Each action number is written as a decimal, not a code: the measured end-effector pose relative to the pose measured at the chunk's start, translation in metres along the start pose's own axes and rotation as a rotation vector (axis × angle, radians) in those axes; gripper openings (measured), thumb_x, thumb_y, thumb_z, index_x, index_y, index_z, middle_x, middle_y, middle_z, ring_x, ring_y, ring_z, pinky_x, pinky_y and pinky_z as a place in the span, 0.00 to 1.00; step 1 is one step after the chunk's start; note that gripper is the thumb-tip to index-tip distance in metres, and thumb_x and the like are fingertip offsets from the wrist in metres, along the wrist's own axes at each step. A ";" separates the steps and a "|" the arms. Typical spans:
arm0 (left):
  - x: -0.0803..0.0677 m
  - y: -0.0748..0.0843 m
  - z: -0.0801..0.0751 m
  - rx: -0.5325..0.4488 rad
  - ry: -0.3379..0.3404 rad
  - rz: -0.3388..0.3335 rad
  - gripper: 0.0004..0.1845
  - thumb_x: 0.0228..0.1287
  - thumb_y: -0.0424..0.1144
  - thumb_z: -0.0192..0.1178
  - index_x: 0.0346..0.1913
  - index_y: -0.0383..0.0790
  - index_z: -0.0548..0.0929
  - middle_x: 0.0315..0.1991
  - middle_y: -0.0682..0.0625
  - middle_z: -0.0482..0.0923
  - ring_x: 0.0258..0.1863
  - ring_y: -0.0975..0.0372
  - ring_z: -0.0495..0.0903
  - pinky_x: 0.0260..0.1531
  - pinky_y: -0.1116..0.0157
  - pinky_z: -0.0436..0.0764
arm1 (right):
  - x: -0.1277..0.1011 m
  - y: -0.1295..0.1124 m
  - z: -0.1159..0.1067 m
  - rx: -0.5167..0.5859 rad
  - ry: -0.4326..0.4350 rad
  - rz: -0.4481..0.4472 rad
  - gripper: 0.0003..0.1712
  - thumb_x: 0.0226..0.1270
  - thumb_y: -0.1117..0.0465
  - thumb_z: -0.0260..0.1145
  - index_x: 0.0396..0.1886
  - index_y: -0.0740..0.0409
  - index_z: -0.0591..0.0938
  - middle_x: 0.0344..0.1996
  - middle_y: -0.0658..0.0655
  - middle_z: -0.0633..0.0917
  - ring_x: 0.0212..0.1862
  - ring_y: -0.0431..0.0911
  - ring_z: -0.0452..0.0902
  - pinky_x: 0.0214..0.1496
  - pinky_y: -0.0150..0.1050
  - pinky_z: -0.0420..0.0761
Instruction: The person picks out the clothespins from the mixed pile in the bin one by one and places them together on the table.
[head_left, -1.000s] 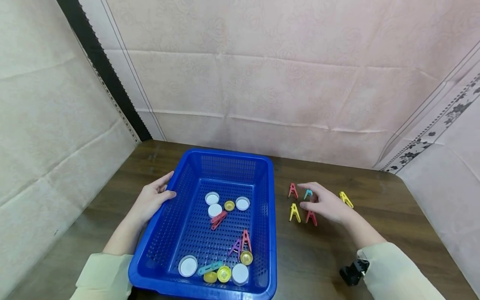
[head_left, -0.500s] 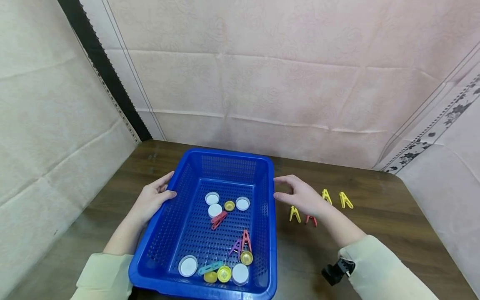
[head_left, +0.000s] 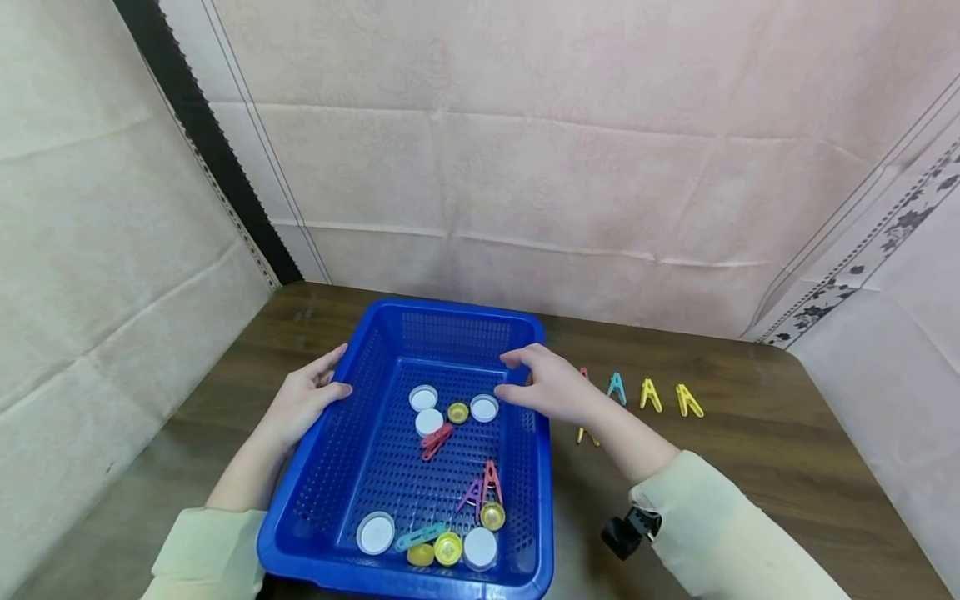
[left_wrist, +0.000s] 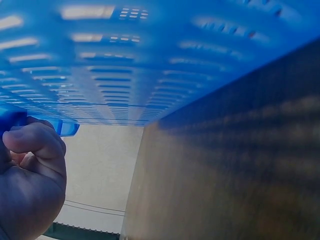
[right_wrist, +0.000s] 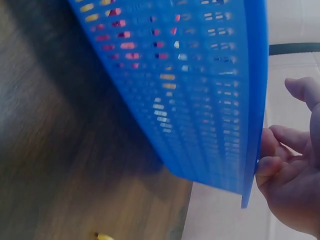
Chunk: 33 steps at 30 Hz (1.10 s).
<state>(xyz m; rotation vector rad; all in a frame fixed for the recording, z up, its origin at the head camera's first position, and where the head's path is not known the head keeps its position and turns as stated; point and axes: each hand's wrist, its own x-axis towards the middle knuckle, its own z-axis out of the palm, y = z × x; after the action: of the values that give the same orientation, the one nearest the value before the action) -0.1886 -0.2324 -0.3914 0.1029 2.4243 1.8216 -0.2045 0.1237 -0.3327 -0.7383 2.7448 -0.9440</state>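
Observation:
My left hand [head_left: 303,398] grips the left rim of a blue plastic basket [head_left: 408,596], thumb over the edge; the left wrist view shows the thumb [left_wrist: 30,140] at the rim. My right hand [head_left: 551,383] reaches across the right rim, fingertips over the inside and nothing between thumb and fingers. The right wrist view shows this hand's lower fingers [right_wrist: 270,167] right at the rim. Inside lie white caps [head_left: 480,548], yellow caps [head_left: 448,548], red clothespins [head_left: 437,442], a purple clothespin [head_left: 470,496] and a teal clothespin [head_left: 420,537].
Right of the basket on the wooden table [head_left: 750,467] stand a blue clothespin [head_left: 617,387], a yellow clothespin [head_left: 650,395] and another yellow clothespin [head_left: 688,401]. A red clothespin [head_left: 583,372] and a yellow clothespin [head_left: 587,437] are partly hidden by my right arm. Pale cloth [head_left: 525,183] hangs behind.
My right hand has moved left, from among the clothespins on the table to over the basket's right rim. My left hand and the basket stay in place.

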 end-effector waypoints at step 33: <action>-0.001 -0.002 -0.002 -0.006 0.010 -0.011 0.35 0.64 0.36 0.56 0.73 0.45 0.56 0.51 0.35 0.77 0.34 0.55 0.83 0.28 0.59 0.83 | 0.034 -0.057 0.037 -0.213 -0.310 0.079 0.37 0.59 0.42 0.64 0.61 0.62 0.74 0.58 0.60 0.73 0.58 0.51 0.71 0.58 0.48 0.73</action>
<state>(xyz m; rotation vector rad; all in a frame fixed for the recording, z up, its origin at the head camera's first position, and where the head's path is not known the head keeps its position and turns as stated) -0.1884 -0.2352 -0.3922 0.0794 2.4214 1.8288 -0.2002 0.0478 -0.3261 -0.7318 2.5984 -0.4780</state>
